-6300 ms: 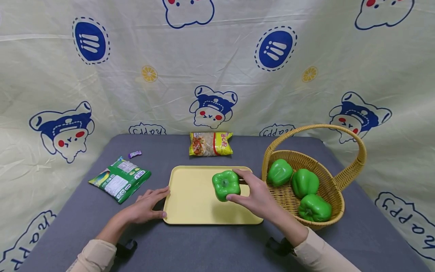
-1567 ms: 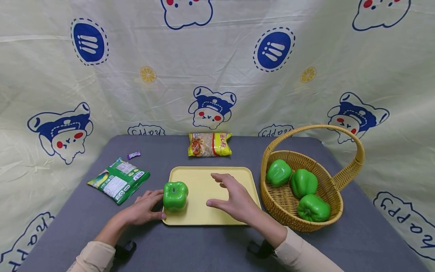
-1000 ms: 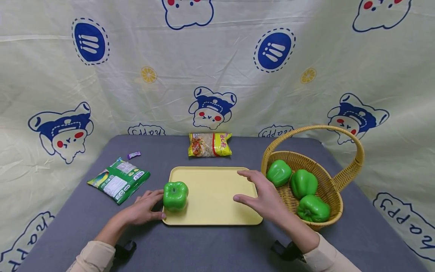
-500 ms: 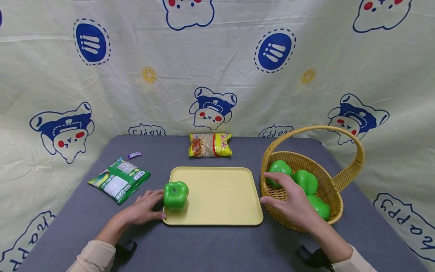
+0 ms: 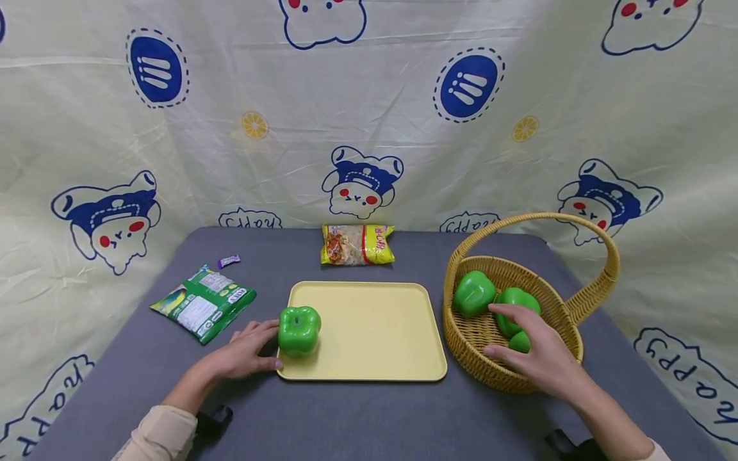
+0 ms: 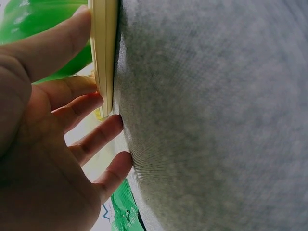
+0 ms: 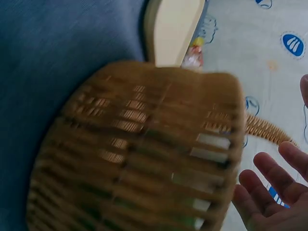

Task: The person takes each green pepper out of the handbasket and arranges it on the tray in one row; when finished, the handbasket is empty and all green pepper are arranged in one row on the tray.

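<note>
Head: lone pepper (image 5: 299,331) sat on tray (image 5: 375,333), left end; right of tray, right hand (image 5: 544,352) hung over basket (image 5: 487,374) of peppers (image 5: 475,294), spread wide, empty. Left wrist: left hand (image 6: 53,149) touched tray edge, fingers loosely extended. Right wrist: fingers parted; clearing basket rim seemed advisable.

A curtain (image 5: 380,89) printed with cartoon figures (image 5: 360,192) and orange slices (image 5: 255,125) hangs behind and to both sides of a grey-covered bench (image 5: 334,419) in what looks like a staged tabletop set, the room beyond hidden, with a tray (image 5: 369,333) and wicker basket (image 5: 478,368) laid out.
</note>
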